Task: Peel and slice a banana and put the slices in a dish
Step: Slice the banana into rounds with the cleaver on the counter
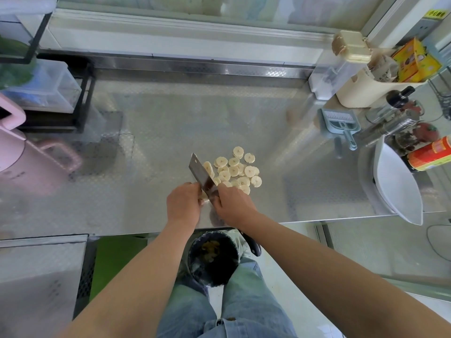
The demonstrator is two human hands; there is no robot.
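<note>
One counter (170,123). On it lie about twenty banana slices (233,171); they overlap, so the exact count is uncertain. One knife (200,173), a broad cleaver. Two hands: a left hand (183,203) and a right hand (234,204). One white dish (395,186) at the right edge. One blue plastic scoop (341,123). One red-labelled tin (431,155). One yellow box (415,60), standing in one cream basket (361,92). One pink jug (31,164) at the left. Two clear plastic boxes (44,85) on the left rack. One black-lined bin (212,261) below the counter.
</note>
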